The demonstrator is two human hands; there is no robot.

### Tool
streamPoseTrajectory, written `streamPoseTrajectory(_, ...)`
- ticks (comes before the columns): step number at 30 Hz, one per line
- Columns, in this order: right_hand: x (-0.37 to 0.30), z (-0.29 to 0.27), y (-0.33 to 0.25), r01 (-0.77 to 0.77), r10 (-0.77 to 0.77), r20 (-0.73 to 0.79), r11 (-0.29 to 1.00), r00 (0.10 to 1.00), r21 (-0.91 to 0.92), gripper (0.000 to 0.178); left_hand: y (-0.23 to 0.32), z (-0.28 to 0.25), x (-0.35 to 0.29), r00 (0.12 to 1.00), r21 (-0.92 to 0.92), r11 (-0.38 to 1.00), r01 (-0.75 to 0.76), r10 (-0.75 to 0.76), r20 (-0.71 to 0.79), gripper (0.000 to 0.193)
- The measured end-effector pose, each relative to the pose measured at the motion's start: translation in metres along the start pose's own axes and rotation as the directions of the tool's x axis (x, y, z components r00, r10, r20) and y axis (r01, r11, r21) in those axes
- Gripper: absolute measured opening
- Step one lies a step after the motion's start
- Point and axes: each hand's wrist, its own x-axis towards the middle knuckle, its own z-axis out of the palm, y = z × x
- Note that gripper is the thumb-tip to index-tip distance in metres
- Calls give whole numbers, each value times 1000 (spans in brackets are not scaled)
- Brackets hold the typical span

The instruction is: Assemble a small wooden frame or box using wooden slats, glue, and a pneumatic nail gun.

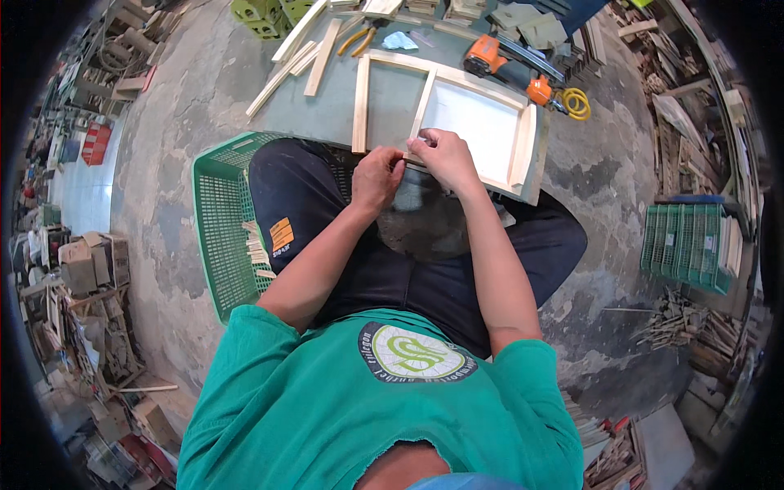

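Observation:
A pale wooden frame with a crosspiece lies on the grey work surface in front of me. A white panel fills or lies beneath its right part. My left hand is closed at the near rail, its fingertips curled against the wood by the crosspiece's near end. Just right of it, my right hand pinches at that same joint. Whatever lies between the right fingertips is hidden. The two hands nearly touch.
An orange nail gun with a yellow coiled hose lies beyond the frame. Pliers and loose wooden strips sit at the far left. A green basket with wood pieces stands by my left leg; green crates are at right.

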Motion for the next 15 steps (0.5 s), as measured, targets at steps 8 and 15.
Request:
streamPoseTrajectory(8,-3,-2,-12,-33,31,28,998,999,61,45,-2,-4,1,997,23,996,-81,81,-1,12)
streamPoseTrajectory(15,-1,1,-7,-44,44,0,996,999,82,45,-2,-6,6,994,48,993,-104,102,43,14)
